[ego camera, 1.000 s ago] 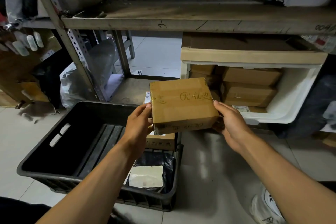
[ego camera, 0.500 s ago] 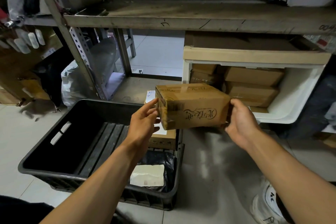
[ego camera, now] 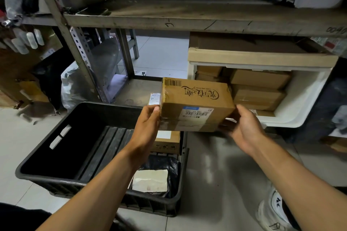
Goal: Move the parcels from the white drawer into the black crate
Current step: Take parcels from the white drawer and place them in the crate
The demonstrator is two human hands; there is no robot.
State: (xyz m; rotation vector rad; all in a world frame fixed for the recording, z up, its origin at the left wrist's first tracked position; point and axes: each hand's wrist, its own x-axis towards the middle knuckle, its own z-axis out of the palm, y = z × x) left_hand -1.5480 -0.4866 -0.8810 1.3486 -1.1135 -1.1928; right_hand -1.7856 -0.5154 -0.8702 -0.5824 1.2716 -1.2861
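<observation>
Crate (ego camera: 56,178) on floor (ego camera: 221,174), my landmark. Held box (ego camera: 197,105) above crate's far right corner, between left hand (ego camera: 148,127) and right hand (ego camera: 244,129). Two parcels (ego camera: 165,142) (ego camera: 155,178) inside crate, right end. Drawer (ego camera: 300,103) right of crate, behind box, stacked boxes (ego camera: 259,88) in it. Shelf (ego camera: 169,18) overhead.

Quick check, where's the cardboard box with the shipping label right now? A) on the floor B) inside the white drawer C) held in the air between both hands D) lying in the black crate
C: the box is gripped by the left hand and right hand above the black crate, in front of the white drawer.
</observation>
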